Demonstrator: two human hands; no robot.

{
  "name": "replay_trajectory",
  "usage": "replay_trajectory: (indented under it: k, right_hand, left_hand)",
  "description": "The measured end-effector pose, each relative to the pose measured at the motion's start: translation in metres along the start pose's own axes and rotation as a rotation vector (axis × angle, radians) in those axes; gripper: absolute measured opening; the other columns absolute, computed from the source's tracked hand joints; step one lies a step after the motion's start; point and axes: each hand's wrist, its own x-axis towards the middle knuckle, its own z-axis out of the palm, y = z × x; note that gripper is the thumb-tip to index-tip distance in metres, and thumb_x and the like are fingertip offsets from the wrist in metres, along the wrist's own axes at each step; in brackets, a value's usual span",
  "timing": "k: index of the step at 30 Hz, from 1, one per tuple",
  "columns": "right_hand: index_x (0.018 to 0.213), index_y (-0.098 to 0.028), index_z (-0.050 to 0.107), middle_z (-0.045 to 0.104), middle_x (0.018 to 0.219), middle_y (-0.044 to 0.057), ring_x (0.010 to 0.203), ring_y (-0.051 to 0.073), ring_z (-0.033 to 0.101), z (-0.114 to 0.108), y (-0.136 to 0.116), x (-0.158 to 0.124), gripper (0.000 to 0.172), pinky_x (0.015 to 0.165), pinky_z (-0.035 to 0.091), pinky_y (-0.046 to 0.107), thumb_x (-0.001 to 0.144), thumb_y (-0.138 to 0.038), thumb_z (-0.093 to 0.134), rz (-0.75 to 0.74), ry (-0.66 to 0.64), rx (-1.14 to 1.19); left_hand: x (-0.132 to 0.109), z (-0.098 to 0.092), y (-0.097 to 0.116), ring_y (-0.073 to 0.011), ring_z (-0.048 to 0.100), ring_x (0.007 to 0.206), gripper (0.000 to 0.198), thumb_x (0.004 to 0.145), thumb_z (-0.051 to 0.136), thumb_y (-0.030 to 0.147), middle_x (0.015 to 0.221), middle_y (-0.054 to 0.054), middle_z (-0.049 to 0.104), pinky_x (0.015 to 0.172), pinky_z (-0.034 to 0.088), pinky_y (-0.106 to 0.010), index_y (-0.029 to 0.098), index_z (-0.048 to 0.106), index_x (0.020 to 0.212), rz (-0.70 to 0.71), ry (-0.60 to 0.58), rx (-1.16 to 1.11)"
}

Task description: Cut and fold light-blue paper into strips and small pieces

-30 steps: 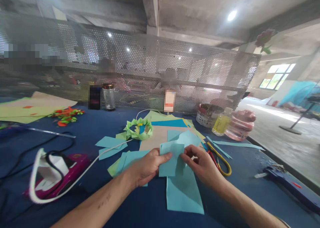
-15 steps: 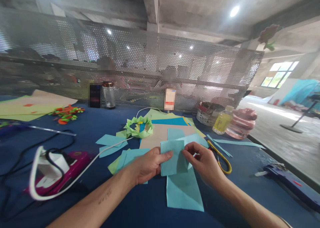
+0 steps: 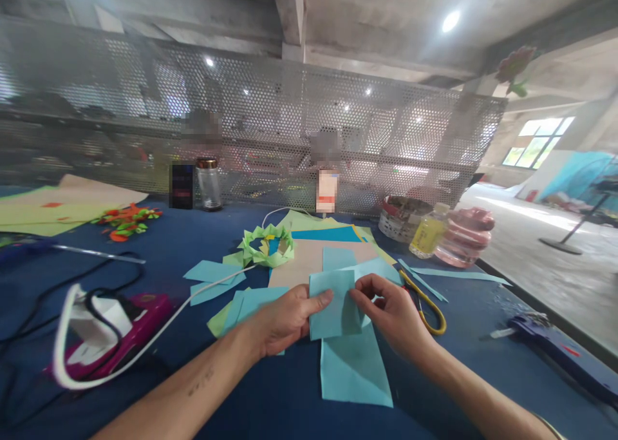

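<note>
A light-blue paper piece (image 3: 334, 311) is held up in front of me, roughly square. My left hand (image 3: 287, 321) pinches its left edge, thumb on the front face. At the right edge, the thumb and forefinger of my right hand (image 3: 386, 305) are closed on the same paper. Below it lies a longer light-blue paper strip (image 3: 355, 372) on the table. Beside my right hand are yellow-handled scissors (image 3: 437, 321), their blades partly covered. More blue paper pieces (image 3: 258, 301) lie behind my left hand.
A green folded-paper ring (image 3: 265, 250) sits behind the hands near stacked paper sheets (image 3: 294, 263). At left is a magenta power strip (image 3: 140, 327) with a white cable. A yellow bottle (image 3: 427, 234), pink container (image 3: 466, 237) and blue glue gun (image 3: 560, 350) stand or lie at right.
Both hands keep the same hold on the blue paper, with hardly any movement. The whole view has shifted very slightly.
</note>
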Motion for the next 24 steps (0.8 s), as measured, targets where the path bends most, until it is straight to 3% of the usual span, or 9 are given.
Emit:
replay_trajectory:
  k: [11,24]
  right_hand:
    - [0.075,-0.019,0.058,0.055,0.065,-0.002,0.061,0.012,0.049,0.0006,0.0005,0.0001,0.021,0.052,0.040,0.022,0.084,-0.037,0.057,0.000,-0.010,-0.014]
    - [0.073,-0.019,0.057,0.054,0.064,-0.001,0.061,0.013,0.049,0.0013,0.0004,-0.0011,0.021,0.052,0.039,0.023,0.084,-0.038,0.057,-0.012,-0.019,-0.003]
  left_hand:
    - [-0.0024,0.0021,0.0012,-0.0242,0.068,0.093,0.038,0.073,0.076,0.038,0.103,-0.011,0.073,0.082,0.052,-0.034,0.016,0.070,0.104,-0.007,0.008,0.012]
    - [-0.0055,0.0070,0.0035,-0.0271,0.069,0.093,0.036,0.073,0.076,0.038,0.096,-0.011,0.075,0.084,0.052,-0.038,0.015,0.071,0.099,-0.008,0.023,0.030]
